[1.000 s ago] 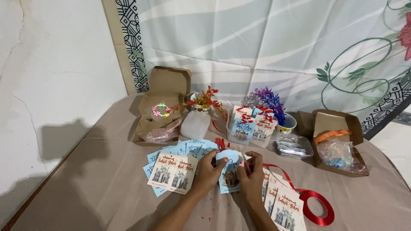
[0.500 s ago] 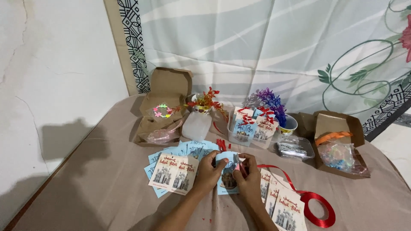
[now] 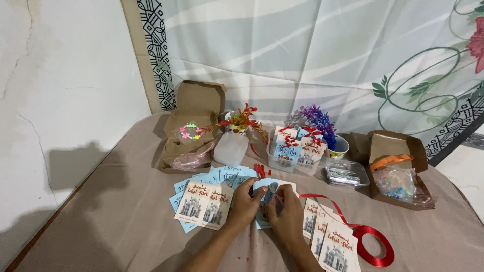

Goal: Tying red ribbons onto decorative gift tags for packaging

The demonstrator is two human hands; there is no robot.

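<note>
Both my hands meet at the table's near middle on a light blue card [image 3: 265, 194]. My left hand [image 3: 245, 203] pinches its left side; my right hand [image 3: 286, 215] holds its lower right edge. Small red ribbon bows [image 3: 260, 170] lie just behind the card. To the left lies a fan of blue and white printed cards [image 3: 203, 202], to the right a stack of similar cards [image 3: 331, 241]. A red ribbon roll [image 3: 373, 245] sits at the near right, its loose end trailing toward my hands.
An open brown box [image 3: 194, 115] with a bead bracelet stands back left, another brown box [image 3: 398, 151] with a bag back right. Between them are a clear tub of finished cards [image 3: 293, 152], a clear tray [image 3: 346, 174], red and purple plastic plants. A curtain hangs behind.
My hands have stayed on the blue card with small finger shifts. The view has moved slightly; nothing else on the table changed place.
</note>
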